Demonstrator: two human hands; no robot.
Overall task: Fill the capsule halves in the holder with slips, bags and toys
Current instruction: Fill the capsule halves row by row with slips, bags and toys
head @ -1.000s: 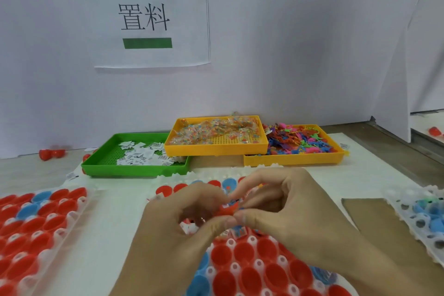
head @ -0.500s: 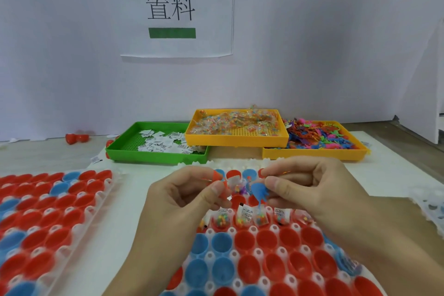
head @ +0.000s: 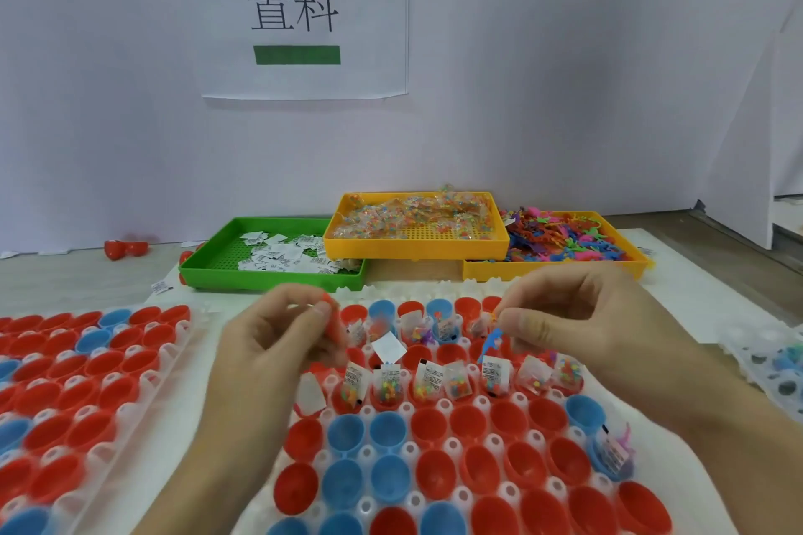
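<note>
A single head-worn camera is looking forward and slightly down across the capsule holder [head: 434, 439], which is filling the near foreground close beneath the lens. Beyond the holder, three trays, green [head: 269, 274], yellow [head: 417, 248] and a second yellow [head: 552, 271], are sitting farther off, and behind them the white wall with a paper sign [head: 300, 13] is facing the camera.
</note>
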